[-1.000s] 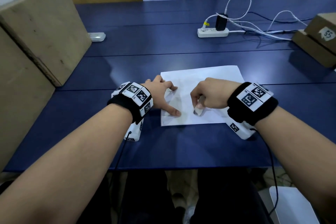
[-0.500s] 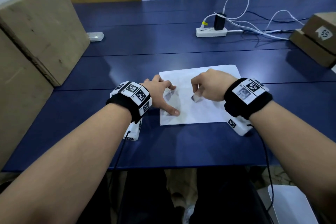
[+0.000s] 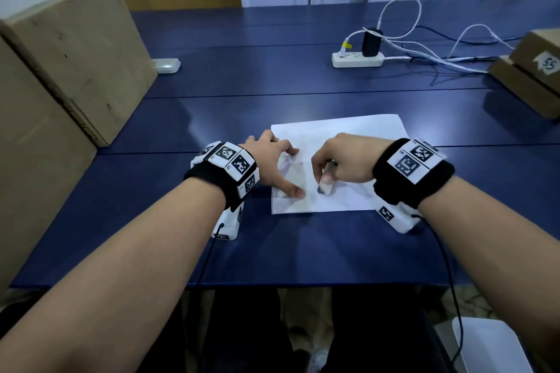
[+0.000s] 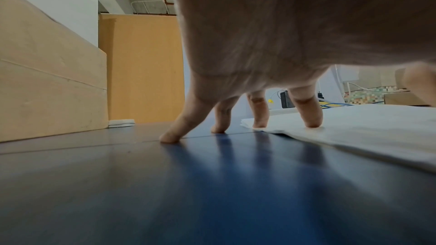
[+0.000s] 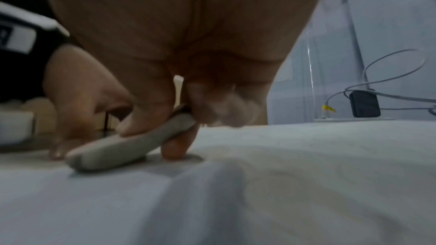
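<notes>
While the left hand (image 3: 272,160) stands on spread, straight fingertips (image 4: 309,116), two on the left edge of the white paper (image 3: 348,136) and two on the blue table (image 3: 272,251) beside it, the right hand (image 3: 345,157) pinches a small grey eraser (image 3: 325,188) between thumb and curled fingers. Eraser tilted, lower end touching the paper, just right of the left thumb. Paper lies mid-table, near side. Far side: power strip (image 3: 357,60) with cables. Cardboard box (image 3: 75,63) at left.
</notes>
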The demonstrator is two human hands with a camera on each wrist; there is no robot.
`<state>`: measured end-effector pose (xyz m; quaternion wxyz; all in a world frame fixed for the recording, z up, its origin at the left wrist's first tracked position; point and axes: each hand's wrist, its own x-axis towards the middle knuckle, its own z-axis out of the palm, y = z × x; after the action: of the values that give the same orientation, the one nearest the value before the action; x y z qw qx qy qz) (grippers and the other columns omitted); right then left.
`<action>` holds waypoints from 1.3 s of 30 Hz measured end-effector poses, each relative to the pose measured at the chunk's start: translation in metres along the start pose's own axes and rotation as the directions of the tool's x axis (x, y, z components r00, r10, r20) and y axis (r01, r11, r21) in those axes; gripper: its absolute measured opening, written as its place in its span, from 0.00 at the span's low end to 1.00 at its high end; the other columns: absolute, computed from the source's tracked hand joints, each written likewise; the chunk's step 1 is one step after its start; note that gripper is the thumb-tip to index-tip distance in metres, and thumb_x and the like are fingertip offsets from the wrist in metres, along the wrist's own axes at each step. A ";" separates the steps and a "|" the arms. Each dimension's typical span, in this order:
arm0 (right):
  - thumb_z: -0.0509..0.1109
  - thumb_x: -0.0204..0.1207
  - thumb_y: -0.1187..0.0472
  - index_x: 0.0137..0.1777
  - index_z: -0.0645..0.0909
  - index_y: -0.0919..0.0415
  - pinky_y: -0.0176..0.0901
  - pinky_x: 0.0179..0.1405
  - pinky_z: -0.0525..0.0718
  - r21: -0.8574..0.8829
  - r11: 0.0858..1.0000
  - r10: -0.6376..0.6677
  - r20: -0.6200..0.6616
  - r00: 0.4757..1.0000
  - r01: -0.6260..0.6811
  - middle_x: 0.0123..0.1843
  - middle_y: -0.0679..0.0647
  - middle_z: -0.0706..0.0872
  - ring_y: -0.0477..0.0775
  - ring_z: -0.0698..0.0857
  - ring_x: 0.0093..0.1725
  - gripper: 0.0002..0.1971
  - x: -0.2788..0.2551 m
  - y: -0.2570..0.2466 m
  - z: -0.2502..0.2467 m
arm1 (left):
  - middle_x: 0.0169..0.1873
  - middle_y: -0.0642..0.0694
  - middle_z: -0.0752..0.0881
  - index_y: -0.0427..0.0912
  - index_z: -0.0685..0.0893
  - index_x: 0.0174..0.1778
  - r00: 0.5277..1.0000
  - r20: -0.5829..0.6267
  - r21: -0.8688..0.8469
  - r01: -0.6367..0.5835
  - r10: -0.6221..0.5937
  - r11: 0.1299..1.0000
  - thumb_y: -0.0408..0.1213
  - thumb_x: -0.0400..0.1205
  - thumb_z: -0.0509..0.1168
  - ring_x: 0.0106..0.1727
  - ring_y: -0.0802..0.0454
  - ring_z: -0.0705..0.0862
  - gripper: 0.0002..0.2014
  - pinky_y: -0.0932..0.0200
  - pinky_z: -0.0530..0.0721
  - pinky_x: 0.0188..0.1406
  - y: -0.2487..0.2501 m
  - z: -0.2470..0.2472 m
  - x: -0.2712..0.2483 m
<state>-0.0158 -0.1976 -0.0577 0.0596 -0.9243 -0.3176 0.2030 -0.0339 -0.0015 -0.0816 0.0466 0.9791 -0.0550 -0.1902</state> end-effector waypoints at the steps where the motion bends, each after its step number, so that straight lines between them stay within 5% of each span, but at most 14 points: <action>1: 0.71 0.73 0.58 0.44 0.86 0.48 0.43 0.45 0.80 -0.006 1.000 0.020 -0.053 0.998 -0.021 0.38 0.42 0.85 0.48 0.82 0.44 0.04 0.003 -0.001 0.001 | 0.76 0.49 0.65 0.66 0.66 0.79 1.000 -0.001 -0.003 -0.002 0.002 1.000 0.75 0.58 0.76 0.76 0.38 0.67 0.52 0.38 0.75 0.72 0.000 0.000 0.000; 5: 0.69 0.74 0.54 0.45 0.83 0.47 0.49 0.48 0.85 -0.070 0.992 0.081 -0.258 0.963 -0.102 0.46 0.49 0.88 0.56 0.85 0.48 0.02 0.014 0.003 -0.002 | 0.76 0.49 0.65 0.65 0.67 0.78 1.000 0.001 -0.001 -0.008 0.008 1.000 0.75 0.57 0.75 0.76 0.38 0.67 0.52 0.38 0.74 0.72 0.000 0.000 0.000; 10: 0.72 0.73 0.61 0.45 0.88 0.48 0.42 0.44 0.80 0.025 0.997 -0.073 0.017 0.997 0.073 0.34 0.42 0.85 0.39 0.81 0.38 0.07 0.008 -0.006 0.004 | 0.74 0.50 0.66 0.66 0.67 0.78 1.000 -0.015 -0.010 -0.008 0.008 1.000 0.76 0.56 0.75 0.75 0.39 0.68 0.52 0.39 0.75 0.71 -0.001 0.002 0.000; 13: 0.71 0.73 0.54 0.44 0.84 0.47 0.48 0.48 0.84 -0.047 0.997 0.054 -0.219 0.974 -0.065 0.43 0.48 0.88 0.55 0.85 0.48 0.02 0.012 -0.001 0.001 | 0.75 0.49 0.65 0.65 0.68 0.78 1.000 -0.004 -0.011 -0.009 0.009 1.000 0.76 0.57 0.75 0.75 0.38 0.67 0.52 0.38 0.74 0.72 0.000 0.001 0.001; 15: 0.71 0.72 0.54 0.44 0.84 0.48 0.49 0.49 0.85 -0.063 0.994 0.071 -0.263 0.962 -0.091 0.43 0.49 0.88 0.57 0.85 0.48 0.02 0.011 0.005 -0.002 | 0.75 0.49 0.65 0.65 0.67 0.79 1.000 -0.003 -0.003 -0.009 0.009 1.000 0.75 0.57 0.75 0.75 0.37 0.67 0.52 0.39 0.74 0.72 0.000 0.000 0.001; 20: 0.76 0.70 0.58 0.43 0.87 0.50 0.45 0.47 0.82 0.052 0.999 -0.007 0.036 0.999 0.005 0.37 0.45 0.87 0.47 0.83 0.43 0.03 -0.002 0.007 0.000 | 0.75 0.50 0.65 0.66 0.66 0.79 1.000 0.001 0.001 -0.007 0.007 1.000 0.76 0.57 0.75 0.76 0.38 0.67 0.53 0.38 0.75 0.71 -0.001 0.002 0.001; 24: 0.74 0.70 0.52 0.42 0.82 0.49 0.45 0.44 0.83 -0.004 0.994 0.108 -0.257 0.960 -0.113 0.39 0.46 0.88 0.55 0.85 0.47 0.05 0.004 0.012 -0.002 | 0.76 0.51 0.64 0.66 0.66 0.78 1.000 0.005 -0.018 -0.007 0.008 1.000 0.75 0.58 0.75 0.77 0.39 0.66 0.52 0.38 0.74 0.72 -0.001 0.001 0.001; 29: 0.73 0.72 0.60 0.43 0.87 0.50 0.46 0.47 0.83 0.033 0.999 0.022 0.018 1.000 -0.023 0.37 0.43 0.87 0.50 0.83 0.46 0.04 -0.008 0.013 -0.001 | 0.76 0.51 0.64 0.67 0.66 0.78 1.000 -0.001 -0.010 -0.007 0.007 1.000 0.76 0.57 0.75 0.77 0.40 0.66 0.53 0.39 0.75 0.71 -0.002 0.001 0.002; 34: 0.73 0.70 0.54 0.40 0.83 0.50 0.45 0.42 0.82 -0.008 0.994 0.100 -0.232 0.967 -0.105 0.38 0.45 0.87 0.54 0.84 0.46 0.02 -0.002 0.014 -0.005 | 0.76 0.51 0.64 0.66 0.65 0.79 1.000 0.006 -0.023 -0.009 0.009 1.000 0.74 0.58 0.76 0.78 0.40 0.64 0.52 0.38 0.74 0.73 -0.001 0.001 0.001; 39: 0.74 0.72 0.60 0.45 0.89 0.49 0.39 0.38 0.75 0.053 0.999 -0.011 0.055 0.998 0.008 0.33 0.43 0.83 0.42 0.80 0.38 0.05 -0.011 0.012 -0.001 | 0.75 0.52 0.64 0.67 0.66 0.78 1.000 0.003 -0.025 -0.006 0.006 1.000 0.74 0.58 0.76 0.77 0.40 0.65 0.52 0.38 0.74 0.73 -0.001 0.001 0.001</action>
<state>-0.0163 -0.2140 -0.0558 0.0758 -0.9150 -0.3179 0.2364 -0.0332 -0.0009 -0.0826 0.0594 0.9780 -0.0557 -0.1921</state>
